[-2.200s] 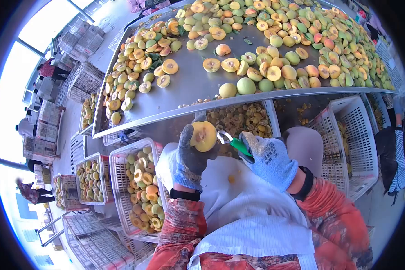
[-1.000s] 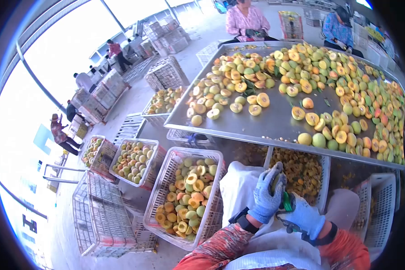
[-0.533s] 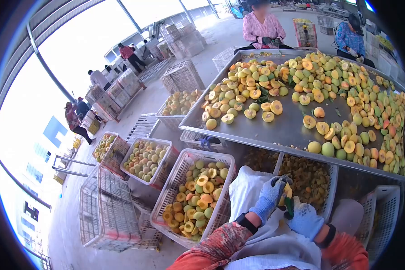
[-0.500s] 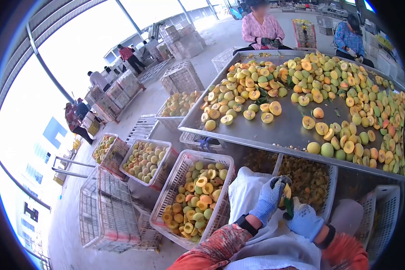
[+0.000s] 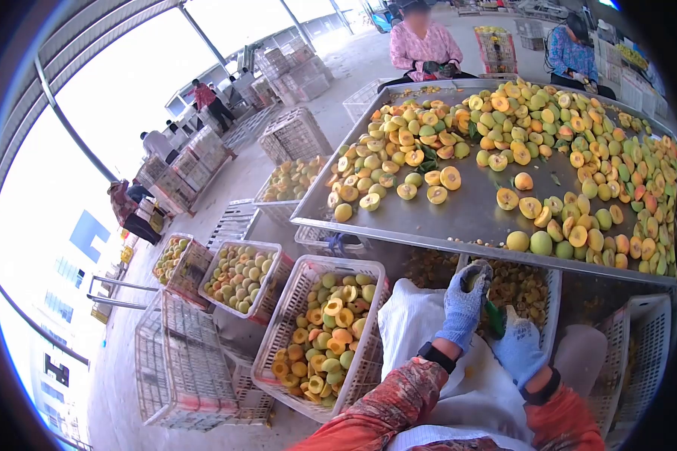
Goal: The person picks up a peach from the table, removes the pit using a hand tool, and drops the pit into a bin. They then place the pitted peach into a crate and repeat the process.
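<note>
Left hand in a light-blue knit glove has risen toward the rim of the grey sheet-metal table

Half a second ago an orange cut face showed between the two hands; now the left fingers curl closely around a rounded yellow-green fruit, mostly covered by the glove, so whether it is whole or halved cannot be told. Right hand, in a similar light-blue glove, is closed on a hand tool with a green handle, just below and to the right of that fruit. Its tip is hidden, and contact with the fruit cannot be judged.

Just beyond the grip, brownish-yellow fruit scraps fill a white plastic crate below the table rim. Farther beyond, whole and halved green, yellow and orange fruits lie heaped on the metal. Left of the grip stands a white latticed crate of mixed fruit pieces; nearer, white cloth drapes the lap. Across the table sits a person in a pink patterned top.
</note>
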Demonstrator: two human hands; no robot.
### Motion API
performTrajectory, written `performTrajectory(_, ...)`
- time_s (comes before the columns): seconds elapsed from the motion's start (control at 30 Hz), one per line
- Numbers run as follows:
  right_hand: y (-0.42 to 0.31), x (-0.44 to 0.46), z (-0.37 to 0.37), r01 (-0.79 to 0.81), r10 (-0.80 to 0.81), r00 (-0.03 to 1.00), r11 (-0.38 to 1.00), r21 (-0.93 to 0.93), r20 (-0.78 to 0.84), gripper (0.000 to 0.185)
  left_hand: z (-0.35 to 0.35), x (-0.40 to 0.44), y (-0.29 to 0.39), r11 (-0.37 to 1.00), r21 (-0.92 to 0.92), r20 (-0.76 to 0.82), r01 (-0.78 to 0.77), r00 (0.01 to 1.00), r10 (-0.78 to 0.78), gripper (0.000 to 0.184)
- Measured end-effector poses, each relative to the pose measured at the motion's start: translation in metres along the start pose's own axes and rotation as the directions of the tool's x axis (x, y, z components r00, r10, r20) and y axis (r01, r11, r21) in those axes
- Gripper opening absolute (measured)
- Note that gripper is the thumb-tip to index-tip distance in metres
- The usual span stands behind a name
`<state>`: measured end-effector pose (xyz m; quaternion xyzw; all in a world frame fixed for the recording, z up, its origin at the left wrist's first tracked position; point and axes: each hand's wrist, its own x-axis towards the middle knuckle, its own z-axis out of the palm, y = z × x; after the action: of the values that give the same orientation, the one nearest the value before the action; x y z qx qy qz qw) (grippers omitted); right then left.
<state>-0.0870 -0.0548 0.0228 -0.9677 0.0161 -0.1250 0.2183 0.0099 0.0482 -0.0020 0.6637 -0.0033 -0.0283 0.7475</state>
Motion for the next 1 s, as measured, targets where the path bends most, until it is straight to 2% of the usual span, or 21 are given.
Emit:
performTrajectory(0.03,0.0,0.001,-0.006,0.005,-0.005,1.0,1.0,-0.002,-0.003,0.034,-0.003,-0.001,0.0,1.0,-0.003,-0.002,-0.005,1.0,0.005,0.033)
performTrajectory(0.07,-0.007,0.001,-0.025,-0.305,0.173,0.931,0.853,0.423,0.321,0.032,-0.01,-0.003,0.004,0.986,0.05,0.146,-0.16,0.978,0.151,0.033)
performTrajectory(0.1,-0.01,0.0,-0.037,-0.637,0.155,0.743,0.461,0.618,0.651,0.032,-0.017,-0.006,0.007,0.947,0.079,0.299,-0.311,0.914,0.275,0.032)
performTrajectory(0.13,-0.01,-0.002,-0.04,-0.643,0.16,0.739,0.458,0.615,0.654,0.032,-0.027,-0.002,0.009,0.98,-0.014,0.409,-0.2,0.893,0.188,0.028)
performTrajectory(0.17,-0.01,-0.004,-0.04,-0.679,0.09,0.715,0.326,0.658,0.694,0.031,-0.029,0.002,0.018,0.981,-0.012,0.411,-0.193,0.894,0.181,0.028)
performTrajectory(0.2,-0.011,-0.006,-0.039,-0.711,0.01,0.691,0.186,0.678,0.723,0.031,-0.031,0.007,0.03,0.998,-0.035,0.496,-0.059,0.865,0.069,0.027)
performTrajectory(0.23,-0.011,-0.006,-0.035,-0.713,0.003,0.688,0.186,0.676,0.726,0.031,-0.033,0.01,0.037,0.996,-0.047,0.576,0.071,0.817,-0.031,0.025)
performTrajectory(0.27,-0.01,-0.003,-0.028,-0.674,0.047,0.713,0.321,0.665,0.7,0.031,-0.03,0.012,0.037,0.996,0.08,0.539,0.031,0.839,-0.069,0.023)
performTrajectory(0.3,-0.009,0.001,-0.025,-0.624,0.086,0.742,0.451,0.638,0.665,0.032,-0.027,0.012,0.034,0.997,0.08,0.535,0.024,0.843,-0.063,0.023)
performTrajectory(0.37,-0.016,0.004,-0.031,-0.616,0.07,0.757,0.41,0.673,0.65,0.03,-0.023,0.01,0.027,0.917,0.375,0.352,-0.137,0.936,-0.003,0.022)
performTrajectory(0.4,-0.019,0.004,-0.033,-0.614,0.064,0.767,0.36,0.702,0.638,0.028,-0.022,0.01,0.026,0.916,0.378,0.353,-0.133,0.936,-0.01,0.022)
performTrajectory(0.5,-0.02,0.006,-0.034,-0.677,0.051,0.721,0.262,0.688,0.691,0.029,-0.021,0.011,0.024,0.981,0.095,0.3,0.171,0.935,-0.191,0.025)
performTrajectory(0.53,-0.021,0.006,-0.032,-0.682,0.048,0.716,0.261,0.683,0.696,0.029,-0.018,0.019,0.009,0.985,0.168,0.265,-0.048,0.964,0.002,0.024)
performTrajectory(0.6,-0.021,0.011,-0.028,-0.503,0.168,0.836,0.613,0.609,0.522,0.029,-0.008,0.02,0.003,0.973,0.225,0.212,-0.046,0.977,-0.003,0.023)
performTrajectory(0.7,-0.015,0.013,-0.036,-0.487,0.135,0.85,0.568,0.663,0.509,0.029,0.001,0.011,0.021,0.932,0.348,0.153,-0.105,0.987,0.054,0.022)
performTrajectory(0.77,-0.01,0.015,-0.038,-0.525,0.137,0.83,0.518,0.675,0.541,0.029,0.006,0.008,0.031,0.673,0.593,0.248,-0.441,0.896,0.369,0.024)
performTrajectory(0.8,-0.008,0.017,-0.038,-0.555,0.132,0.812,0.472,0.685,0.568,0.029,0.008,0.009,0.032,0.672,0.596,0.25,-0.439,0.897,0.364,0.024)
performTrajectory(0.9,-0.005,0.021,-0.04,-0.565,0.154,0.806,0.486,0.667,0.571,0.03,0.011,0.022,0.029,0.632,0.654,0.289,-0.416,0.909,0.299,0.025)
performTrajectory(0.93,-0.004,0.022,-0.042,-0.565,0.155,0.807,0.48,0.671,0.57,0.03,0.009,0.034,0.016,0.784,0.574,0.29,-0.236,0.954,0.075,0.026)
performTrajectory(0.97,-0.004,0.021,-0.044,-0.53,0.139,0.825,0.525,0.666,0.547,0.031,0.01,0.038,0.02,0.873,0.488,0.312,-0.019,0.937,-0.154,0.026)
performTrajectory(1.0,-0.003,0.019,-0.046,-0.495,0.121,0.841,0.567,0.658,0.528,0.031,0.011,0.036,0.021,0.87,0.493,0.313,-0.015,0.936,-0.161,0.026)
